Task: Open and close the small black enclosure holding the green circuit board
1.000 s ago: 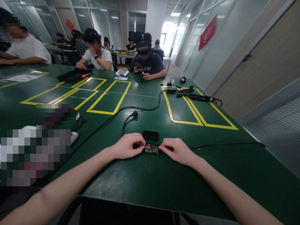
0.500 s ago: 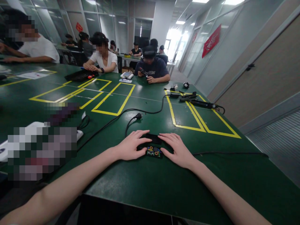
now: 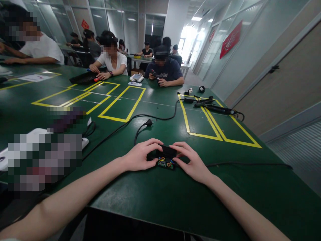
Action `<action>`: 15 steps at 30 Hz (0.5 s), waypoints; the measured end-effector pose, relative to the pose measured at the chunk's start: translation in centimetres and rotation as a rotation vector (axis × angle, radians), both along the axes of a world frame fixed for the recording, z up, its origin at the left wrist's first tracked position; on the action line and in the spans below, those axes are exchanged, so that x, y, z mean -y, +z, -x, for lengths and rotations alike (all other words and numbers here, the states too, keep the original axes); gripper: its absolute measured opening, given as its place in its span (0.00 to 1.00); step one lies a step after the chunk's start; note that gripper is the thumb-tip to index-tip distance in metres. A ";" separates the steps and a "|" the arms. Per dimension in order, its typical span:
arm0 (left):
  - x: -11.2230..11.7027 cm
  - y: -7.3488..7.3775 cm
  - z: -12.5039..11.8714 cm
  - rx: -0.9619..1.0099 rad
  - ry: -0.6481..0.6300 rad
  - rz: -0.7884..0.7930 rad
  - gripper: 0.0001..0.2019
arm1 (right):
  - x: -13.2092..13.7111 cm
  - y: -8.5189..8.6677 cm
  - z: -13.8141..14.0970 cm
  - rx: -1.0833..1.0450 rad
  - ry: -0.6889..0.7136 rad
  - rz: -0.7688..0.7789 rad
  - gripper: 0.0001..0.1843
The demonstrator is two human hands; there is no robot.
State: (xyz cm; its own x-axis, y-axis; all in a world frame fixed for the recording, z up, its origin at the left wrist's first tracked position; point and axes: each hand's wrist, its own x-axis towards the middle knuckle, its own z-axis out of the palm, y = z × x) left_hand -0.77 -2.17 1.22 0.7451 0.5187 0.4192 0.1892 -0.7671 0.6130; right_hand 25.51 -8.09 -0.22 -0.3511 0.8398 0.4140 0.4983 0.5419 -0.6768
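Note:
A small circuit board (image 3: 166,163) with coils and other electronic parts facing up sits on the green table, between my two hands. Behind it, a black plastic cover (image 3: 167,151) is tilted up along the board's far side. My left hand (image 3: 140,156) grips the cover's left end with its fingers, its thumb touching the board's left end. At the other end, my right hand (image 3: 192,161) has its fingertips on the cover and its thumb by the board's right edge. Whether cover and board are joined is hidden.
Beyond my left hand lies a black power plug (image 3: 148,123) on its cord. A long black cable (image 3: 120,128) crosses the green table (image 3: 140,197). Black tools (image 3: 215,109) rest at the far right over yellow tape. Other people sit across the table.
The black cover has gone from lying flatter to tilted upward, lifted by the fingers of both hands, which are now more curled. The board has hardly moved.

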 end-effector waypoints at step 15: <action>0.2 -0.1 0.2 -0.032 -0.137 -0.017 0.17 | 0.8 1.3 0.0 0.177 0.221 -0.096 0.17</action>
State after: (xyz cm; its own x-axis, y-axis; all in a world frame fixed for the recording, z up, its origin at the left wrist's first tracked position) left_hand -0.97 -2.37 1.10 0.8217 0.4042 0.4018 0.1012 -0.7973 0.5951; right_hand 25.50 -8.91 1.05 -0.5946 0.6951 0.4041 0.4669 0.7077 -0.5302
